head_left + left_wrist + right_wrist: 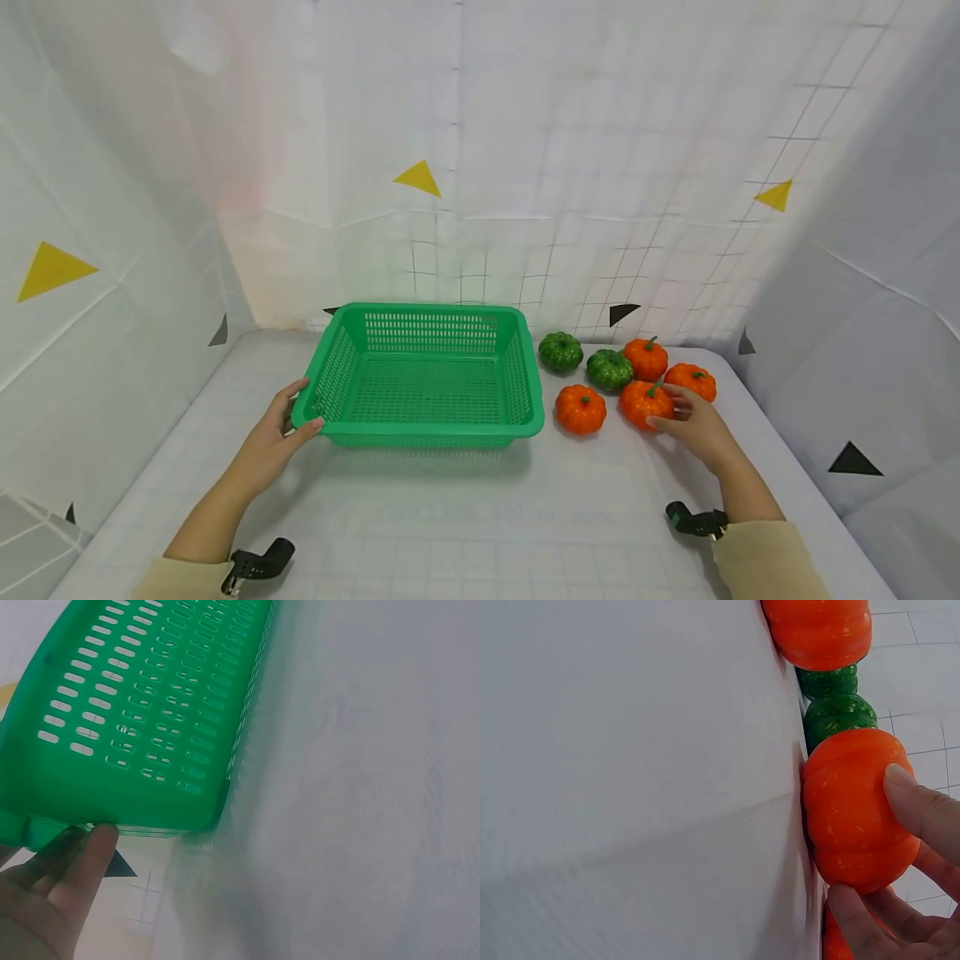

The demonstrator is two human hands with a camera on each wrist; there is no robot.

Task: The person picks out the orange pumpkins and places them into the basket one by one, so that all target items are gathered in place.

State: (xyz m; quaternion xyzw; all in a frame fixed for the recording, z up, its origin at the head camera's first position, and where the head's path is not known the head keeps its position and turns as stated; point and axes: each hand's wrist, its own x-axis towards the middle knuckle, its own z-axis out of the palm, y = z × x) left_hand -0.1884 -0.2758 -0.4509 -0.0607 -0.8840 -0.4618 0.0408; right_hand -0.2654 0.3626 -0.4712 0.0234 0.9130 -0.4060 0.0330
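Note:
A green plastic basket [431,429] with slotted walls stands on the table; its inside shows bare. My left hand [264,446] holds its near left corner, thumb on the front rim and fingers at the left side. In the left wrist view the fingers [94,859] meet the corner of the basket [120,791]. At the right, my right hand [701,427] grips a small orange pumpkin [643,407] with a green stem. The right wrist view has the thumb [919,802] on this pumpkin [855,806] and other fingers round its side, close to the tabletop.
Left of the gripped pumpkin sits another orange pumpkin [581,410]. Two green pumpkins, one near the basket [560,352] and one beside it [610,370], stand behind. Two more orange pumpkins [645,360] [692,382] lie behind my right hand. White sheets [495,150] enclose the table.

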